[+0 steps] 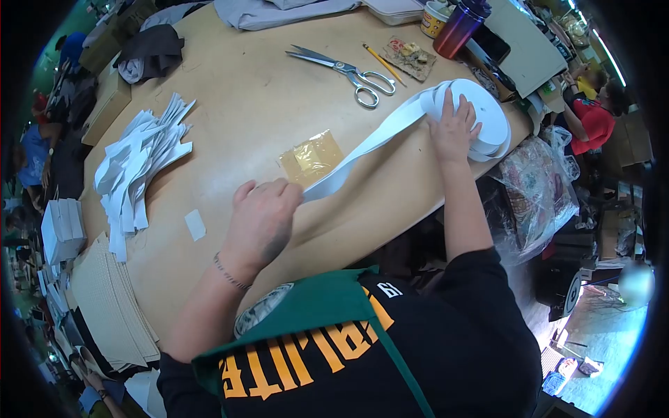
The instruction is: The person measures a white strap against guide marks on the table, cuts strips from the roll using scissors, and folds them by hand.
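Note:
My left hand (265,219), a bracelet on its wrist, is closed on the end of a white strip (389,129). The strip runs up and right across the table to a thick white roll (488,115) at the right edge. On the roll's near left side lies my right hand (454,129), its fingers spread. Just beyond my left hand, a shiny yellowish-brown patch (311,157) sits on the table, partly beside the strip.
Silver scissors (348,72), a pencil (385,65) and a purple-red bottle (462,28) are toward the back. Cut white strips (139,164) are piled on the left, above stacked beige sheets (115,306). A person in red (592,122) is at the far right.

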Demonstrator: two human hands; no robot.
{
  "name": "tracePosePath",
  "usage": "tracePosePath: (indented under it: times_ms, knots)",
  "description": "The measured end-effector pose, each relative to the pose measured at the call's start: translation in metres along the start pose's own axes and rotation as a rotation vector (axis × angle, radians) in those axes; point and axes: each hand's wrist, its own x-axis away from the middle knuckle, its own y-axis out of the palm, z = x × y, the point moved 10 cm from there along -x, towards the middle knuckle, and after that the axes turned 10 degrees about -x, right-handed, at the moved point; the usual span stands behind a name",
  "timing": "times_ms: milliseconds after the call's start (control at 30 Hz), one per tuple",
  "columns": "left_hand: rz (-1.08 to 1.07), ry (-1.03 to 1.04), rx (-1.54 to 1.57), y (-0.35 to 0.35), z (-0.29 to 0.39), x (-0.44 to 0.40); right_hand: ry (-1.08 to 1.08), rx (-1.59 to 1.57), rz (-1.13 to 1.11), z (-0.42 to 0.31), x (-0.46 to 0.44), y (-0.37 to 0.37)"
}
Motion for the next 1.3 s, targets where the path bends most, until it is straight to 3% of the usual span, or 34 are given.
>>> tracePosePath:
  times_ms: [133, 300, 367, 467, 500, 600, 700, 800, 833, 933, 1000, 1100, 1167, 1233, 1267, 1300]
  knots:
    - [-0.024, -0.092, 0.038, -0.007, -0.024, 0.034, -0.095, -0.01, -0.122, 0.037, 0.005, 0.003]
    - [-0.068, -0.17, -0.011, 0.004, -0.038, 0.063, -0.379, 0.079, -0.019, 0.129, 0.023, -0.018]
    - [-0.083, -0.173, -0.021, 0.01, -0.037, 0.064, -0.272, 0.205, -0.033, 0.195, 0.003, -0.002]
    - [-0.077, -0.232, -0.049, 0.014, -0.05, 0.071, -0.071, 0.395, -0.139, 0.212, -0.013, -0.006]
    - [-0.07, -0.245, -0.059, 0.014, -0.053, 0.074, 0.007, 0.451, -0.192, 0.199, -0.012, -0.013]
    - [-0.033, -0.245, -0.07, 0.012, -0.05, 0.078, 0.049, 0.123, -0.213, 0.128, 0.01, -0.048]
    - [-0.06, -0.24, -0.107, 0.016, -0.047, 0.075, -0.085, -0.014, -0.107, 0.073, 0.013, -0.035]
    - [-0.036, -0.262, -0.13, 0.01, -0.053, 0.078, 0.002, 0.057, -0.001, 0.109, -0.015, 0.011]
    - [-0.034, -0.281, -0.133, 0.009, -0.056, 0.081, -0.078, 0.16, -0.005, 0.12, -0.022, 0.021]
    - [-0.056, -0.322, -0.133, 0.011, -0.068, 0.09, -0.411, 0.04, 0.014, 0.143, -0.036, 0.031]
    - [-0.052, -0.301, -0.114, 0.015, -0.062, 0.089, -0.458, -0.004, 0.016, 0.147, -0.039, 0.027]
    - [-0.028, -0.267, -0.164, 0.014, -0.052, 0.083, -0.296, 0.08, 0.019, 0.098, -0.026, -0.001]
    - [-0.032, -0.277, -0.217, 0.015, -0.054, 0.085, -0.541, -0.157, 0.05, 0.01, 0.003, -0.022]
    - [-0.021, -0.261, -0.26, 0.017, -0.052, 0.082, -0.531, -0.534, -0.27, -0.09, 0.039, -0.032]
    - [-0.009, -0.246, -0.284, 0.017, -0.051, 0.081, -0.746, -0.585, -0.206, -0.142, 0.072, -0.044]
    - [0.003, -0.233, -0.311, 0.016, -0.05, 0.081, -0.817, -0.746, -0.35, -0.186, 0.097, -0.044]
